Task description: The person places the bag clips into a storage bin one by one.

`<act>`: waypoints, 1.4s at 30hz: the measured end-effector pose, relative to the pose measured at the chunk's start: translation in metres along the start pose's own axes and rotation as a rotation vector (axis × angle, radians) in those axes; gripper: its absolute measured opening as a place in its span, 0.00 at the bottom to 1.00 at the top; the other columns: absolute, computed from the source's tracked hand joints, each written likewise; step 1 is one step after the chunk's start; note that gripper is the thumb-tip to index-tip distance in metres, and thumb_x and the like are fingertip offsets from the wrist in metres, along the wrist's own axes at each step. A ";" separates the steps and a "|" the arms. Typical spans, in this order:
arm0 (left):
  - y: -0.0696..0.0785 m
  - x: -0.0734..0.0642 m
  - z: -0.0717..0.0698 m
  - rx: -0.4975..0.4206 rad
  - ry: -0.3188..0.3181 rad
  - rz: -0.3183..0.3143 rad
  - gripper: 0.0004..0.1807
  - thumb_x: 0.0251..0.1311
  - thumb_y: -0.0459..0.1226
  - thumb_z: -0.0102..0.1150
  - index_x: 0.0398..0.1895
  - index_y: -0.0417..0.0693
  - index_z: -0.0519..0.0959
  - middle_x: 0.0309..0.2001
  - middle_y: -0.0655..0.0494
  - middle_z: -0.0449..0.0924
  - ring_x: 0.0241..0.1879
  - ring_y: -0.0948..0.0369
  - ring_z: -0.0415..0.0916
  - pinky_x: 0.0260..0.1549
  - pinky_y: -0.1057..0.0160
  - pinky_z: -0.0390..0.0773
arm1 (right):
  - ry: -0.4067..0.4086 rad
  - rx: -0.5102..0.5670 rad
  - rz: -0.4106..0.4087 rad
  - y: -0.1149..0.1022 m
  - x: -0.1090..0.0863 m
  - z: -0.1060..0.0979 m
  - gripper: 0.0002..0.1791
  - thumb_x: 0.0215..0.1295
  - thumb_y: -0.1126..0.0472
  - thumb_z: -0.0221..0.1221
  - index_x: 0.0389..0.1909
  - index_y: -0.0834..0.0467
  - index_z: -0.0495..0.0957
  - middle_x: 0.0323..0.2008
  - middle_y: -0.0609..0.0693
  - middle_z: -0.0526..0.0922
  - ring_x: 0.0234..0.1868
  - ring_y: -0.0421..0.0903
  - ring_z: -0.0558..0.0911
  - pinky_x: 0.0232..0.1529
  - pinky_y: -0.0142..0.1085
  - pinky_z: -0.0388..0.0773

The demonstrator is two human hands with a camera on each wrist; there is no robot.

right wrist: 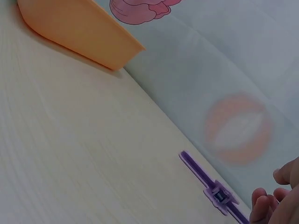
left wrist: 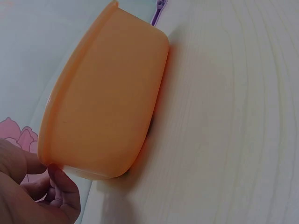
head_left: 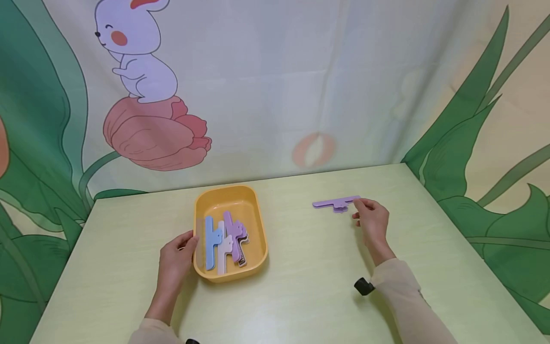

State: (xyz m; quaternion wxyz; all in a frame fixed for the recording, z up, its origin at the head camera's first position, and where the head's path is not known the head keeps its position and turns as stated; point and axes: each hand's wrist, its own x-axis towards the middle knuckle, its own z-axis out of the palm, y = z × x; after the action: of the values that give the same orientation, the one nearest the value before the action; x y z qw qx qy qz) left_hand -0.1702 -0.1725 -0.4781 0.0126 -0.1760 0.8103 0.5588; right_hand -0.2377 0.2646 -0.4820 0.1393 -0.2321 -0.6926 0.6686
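Note:
My left hand (head_left: 174,263) pinches the left rim of a yellow-orange plastic tray (head_left: 262,229); the left wrist view shows the thumb and fingers at its edge. Inside lie several long-jawed bag clips: a blue clip (head_left: 209,243), a whitish clip (head_left: 221,260), a purple clip (head_left: 234,239) and a black-and-white one (head_left: 242,258) partly beneath it. To the right of the tray, my right hand (head_left: 374,222) pinches the right end of another purple clip (head_left: 336,204). In the right wrist view that gripped end lies beyond the frame.
The pale wood-grain table (head_left: 292,306) ends at a hanging cloth (head_left: 266,95) printed with a rabbit and flower. Printed green leaves flank the table on both sides. A small black device (head_left: 364,286) sits at my right wrist.

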 end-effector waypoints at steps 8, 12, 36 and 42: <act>0.000 0.003 -0.001 0.004 0.001 -0.007 0.26 0.79 0.43 0.51 0.71 0.36 0.72 0.60 0.39 0.76 0.53 0.51 0.72 0.35 0.76 0.73 | 0.027 0.007 0.049 0.009 0.007 0.003 0.16 0.73 0.61 0.62 0.55 0.68 0.80 0.48 0.62 0.81 0.23 0.36 0.79 0.24 0.27 0.78; 0.000 0.003 -0.001 0.008 -0.003 -0.018 0.26 0.79 0.43 0.51 0.72 0.37 0.72 0.60 0.39 0.75 0.54 0.51 0.72 0.35 0.76 0.73 | 0.020 0.003 0.075 0.014 0.010 0.007 0.16 0.74 0.61 0.62 0.54 0.68 0.80 0.44 0.60 0.81 0.22 0.36 0.79 0.24 0.28 0.79; 0.002 0.009 -0.003 -0.006 -0.019 -0.024 0.26 0.79 0.43 0.51 0.72 0.37 0.71 0.61 0.39 0.75 0.54 0.51 0.71 0.35 0.77 0.72 | 0.004 0.093 0.187 0.019 0.017 0.032 0.16 0.74 0.66 0.60 0.54 0.75 0.78 0.32 0.59 0.83 0.17 0.40 0.82 0.22 0.32 0.82; 0.003 0.011 -0.005 -0.004 -0.025 -0.024 0.26 0.79 0.43 0.51 0.72 0.37 0.71 0.61 0.39 0.75 0.55 0.51 0.71 0.35 0.77 0.72 | 0.007 0.084 0.208 0.018 0.021 0.034 0.16 0.72 0.67 0.61 0.53 0.75 0.79 0.27 0.56 0.84 0.16 0.41 0.82 0.21 0.33 0.82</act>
State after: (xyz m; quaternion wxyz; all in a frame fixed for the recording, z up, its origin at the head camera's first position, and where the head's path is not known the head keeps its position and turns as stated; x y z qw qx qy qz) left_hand -0.1807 -0.1787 -0.4757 0.0290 -0.1787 0.8067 0.5626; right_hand -0.2700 0.2461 -0.5044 0.0811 -0.2991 -0.6357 0.7070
